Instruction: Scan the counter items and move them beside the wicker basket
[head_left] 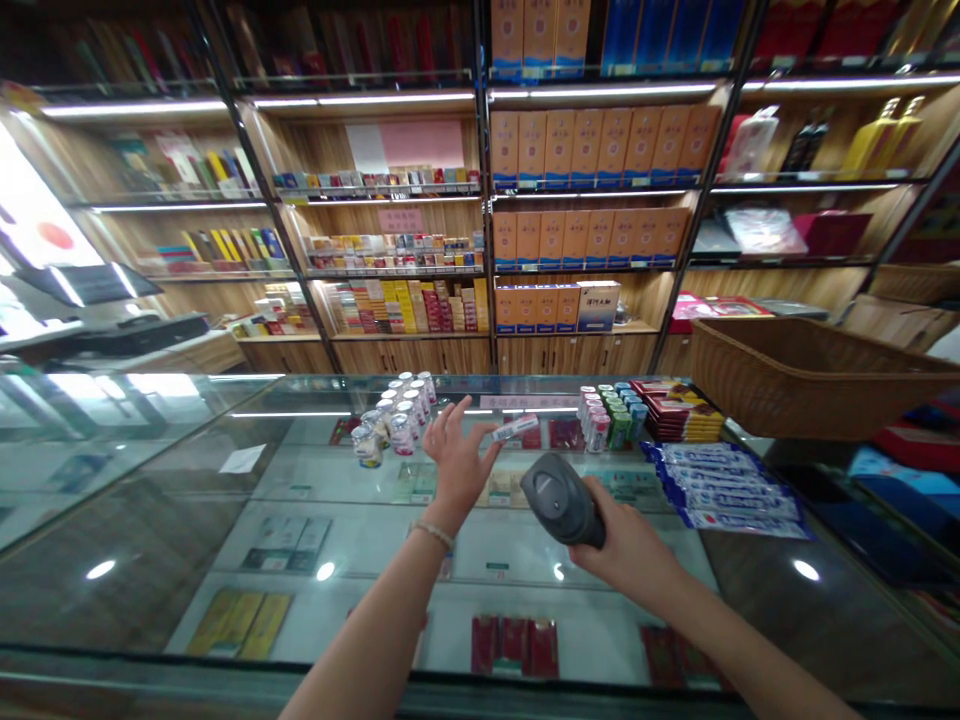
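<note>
My right hand [626,545] is wrapped round the handle of a dark grey barcode scanner [559,497], held over the glass counter [360,545]. My left hand [457,455] reaches over the counter with its fingers spread. Beside its thumb tip is a small white tube-shaped pack [516,428] with dark print; whether the thumb touches it, I cannot tell. To the left of that hand stand rows of small white containers [401,425]. Beyond the scanner are rows of pink, green and blue small tubes [619,425].
Red-and-yellow packets [679,408] are stacked at right, with blue-and-white long packs [727,485] in front. A brown woven basket [810,375] stands at the counter's right. Boxes and packs fill the wooden shelves [420,350] behind. A white paper slip [242,459] lies at left.
</note>
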